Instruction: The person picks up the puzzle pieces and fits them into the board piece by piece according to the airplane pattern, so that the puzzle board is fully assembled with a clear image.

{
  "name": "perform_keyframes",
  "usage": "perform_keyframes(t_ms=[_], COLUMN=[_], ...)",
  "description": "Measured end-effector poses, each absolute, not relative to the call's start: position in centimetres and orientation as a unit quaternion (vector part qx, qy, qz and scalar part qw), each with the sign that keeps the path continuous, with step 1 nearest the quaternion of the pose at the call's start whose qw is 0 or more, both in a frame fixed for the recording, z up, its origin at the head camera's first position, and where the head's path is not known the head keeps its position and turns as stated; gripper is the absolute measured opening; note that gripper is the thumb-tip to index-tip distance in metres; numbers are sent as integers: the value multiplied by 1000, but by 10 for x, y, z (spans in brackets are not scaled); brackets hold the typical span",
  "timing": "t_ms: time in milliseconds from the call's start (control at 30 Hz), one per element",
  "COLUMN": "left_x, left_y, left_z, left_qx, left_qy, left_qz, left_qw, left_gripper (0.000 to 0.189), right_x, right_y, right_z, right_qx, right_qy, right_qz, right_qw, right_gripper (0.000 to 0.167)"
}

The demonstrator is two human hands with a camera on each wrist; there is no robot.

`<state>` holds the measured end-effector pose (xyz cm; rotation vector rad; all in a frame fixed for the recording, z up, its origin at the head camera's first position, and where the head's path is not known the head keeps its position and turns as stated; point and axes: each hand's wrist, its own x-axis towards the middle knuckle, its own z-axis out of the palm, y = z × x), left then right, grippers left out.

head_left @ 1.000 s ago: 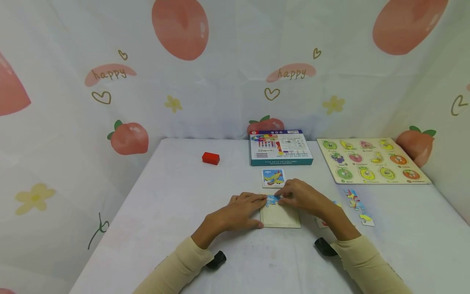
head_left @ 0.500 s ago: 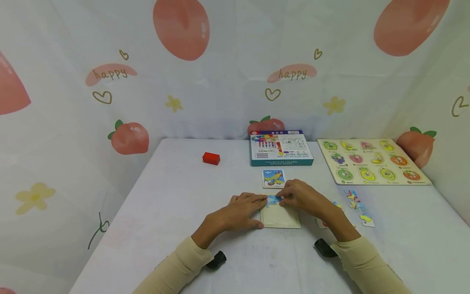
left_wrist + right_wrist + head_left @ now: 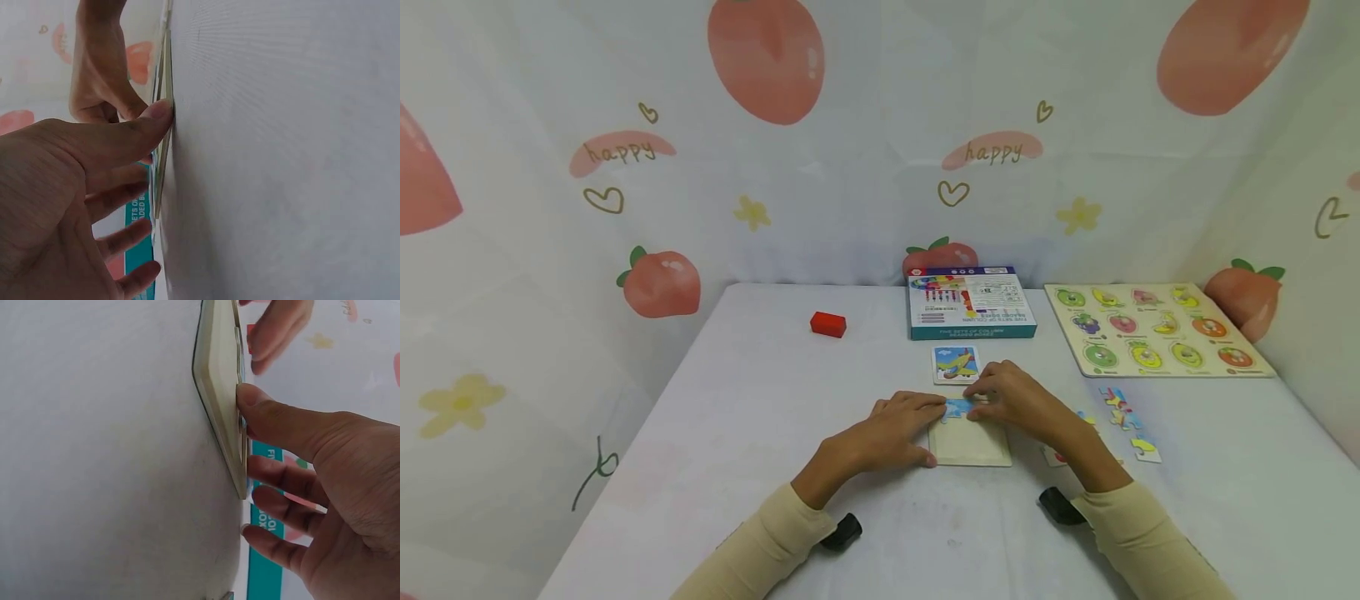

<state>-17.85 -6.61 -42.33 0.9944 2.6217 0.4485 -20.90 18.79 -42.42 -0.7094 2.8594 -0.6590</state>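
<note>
Two hands, one tray, one card, one block, one box, one fruit board, twelve fruits.

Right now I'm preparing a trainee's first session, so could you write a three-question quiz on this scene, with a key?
1. True or false: in the head view, the red block lies left of the beaded boxes carton.
2. What lies between that carton and the jigsaw tray? A) the red block B) the airplane picture card C) the fruit puzzle board
3. Which hand is nearer the loose jigsaw pieces?

Key: 1. True. 2. B. 3. The right hand.
</note>
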Motion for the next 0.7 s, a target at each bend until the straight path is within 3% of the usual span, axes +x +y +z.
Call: perform_keyframes(t_ms=[400,700], left_x=[-183,-183], left_y=[-57,-56], left_z=[-410,-410], left_qx=[364,366], left_qy=[897,895], left_qz=[139,138], left_qw=[209,215], left_gripper=[75,75], right_x=[-209,-211], right_y=[187,197], right_z=[-425,-422], right_qx=[-240,-235], right_qy=[942,940], right_qz=[-228,-238], right_qw=[58,72], right_gripper=[32,35])
